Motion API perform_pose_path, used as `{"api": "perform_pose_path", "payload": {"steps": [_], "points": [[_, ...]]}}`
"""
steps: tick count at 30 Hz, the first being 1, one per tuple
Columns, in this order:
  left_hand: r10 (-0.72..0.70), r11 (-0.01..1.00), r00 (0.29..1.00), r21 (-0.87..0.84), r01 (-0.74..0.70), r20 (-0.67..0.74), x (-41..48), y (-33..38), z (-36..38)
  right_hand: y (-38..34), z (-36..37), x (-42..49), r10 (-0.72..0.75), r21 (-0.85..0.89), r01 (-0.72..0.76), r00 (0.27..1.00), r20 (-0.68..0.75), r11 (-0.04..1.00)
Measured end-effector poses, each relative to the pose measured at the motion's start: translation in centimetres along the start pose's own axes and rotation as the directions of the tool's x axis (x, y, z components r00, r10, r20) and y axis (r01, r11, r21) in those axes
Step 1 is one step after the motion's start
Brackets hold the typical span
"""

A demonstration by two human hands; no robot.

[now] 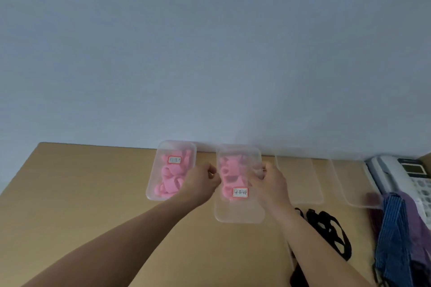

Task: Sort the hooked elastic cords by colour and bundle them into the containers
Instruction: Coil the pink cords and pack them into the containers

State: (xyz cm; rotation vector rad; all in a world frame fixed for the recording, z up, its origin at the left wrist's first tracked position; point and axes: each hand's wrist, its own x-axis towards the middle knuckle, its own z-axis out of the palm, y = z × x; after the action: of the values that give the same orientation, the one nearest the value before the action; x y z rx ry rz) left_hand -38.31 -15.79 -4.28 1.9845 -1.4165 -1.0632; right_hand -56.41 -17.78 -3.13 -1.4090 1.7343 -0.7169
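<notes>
A clear rectangular plastic container with a white label (240, 213) lies directly ahead of the person on the light brown wooden table (93, 193); whether it rests on the surface or is lifted slightly cannot be told; coiled pink elastic cords (229, 177) fill its far half, and its near half is bare. Its long axis runs straight away from the person toward the pale blue wall (210, 53). The left hand (201, 180) grips its left long rim with fingers curled, and the right hand (268, 182) grips its right long rim the same way; the container sits squarely between them, neither hand nearer. Just beside it on the left, parallel and set a little farther back, a second clear plastic container (163, 149) holds more pink cords. To the right, two empty clear plastic containers (299, 193) stand along the wall. Nearer the person on the right lie loose black elastic cords (331, 228); beyond them is a heap of blue striped and purple cords (394, 228), beside a grey-white desk telephone (391, 170). All unsorted cords lie to the right, so the right hand is probably the one to reach them.
</notes>
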Motion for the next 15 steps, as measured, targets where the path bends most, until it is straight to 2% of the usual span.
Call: {"api": "perform_pose_path", "payload": {"steps": [8, 11, 15], "points": [[-0.088, 0.981, 0.993, 0.164, 0.101, -0.083, 3.3, 0.8, 1.4, 0.5, 1.4, 6.2, 0.018, -0.076, -0.011, 0.995, 0.098, 0.997], [-0.107, 0.981, 0.991, 0.154, 0.118, -0.075, 4.1, 0.9, 2.1, 1.0, 1.3, 7.4, 0.014, -0.084, -0.007, 0.996, 0.091, 0.996], [-0.139, 0.988, 0.987, 0.058, 0.144, -0.08, 4.4, 0.7, 2.7, 1.8, 1.3, 8.2, 0.025, -0.142, -0.015, 0.998, 0.065, 0.99]]}}
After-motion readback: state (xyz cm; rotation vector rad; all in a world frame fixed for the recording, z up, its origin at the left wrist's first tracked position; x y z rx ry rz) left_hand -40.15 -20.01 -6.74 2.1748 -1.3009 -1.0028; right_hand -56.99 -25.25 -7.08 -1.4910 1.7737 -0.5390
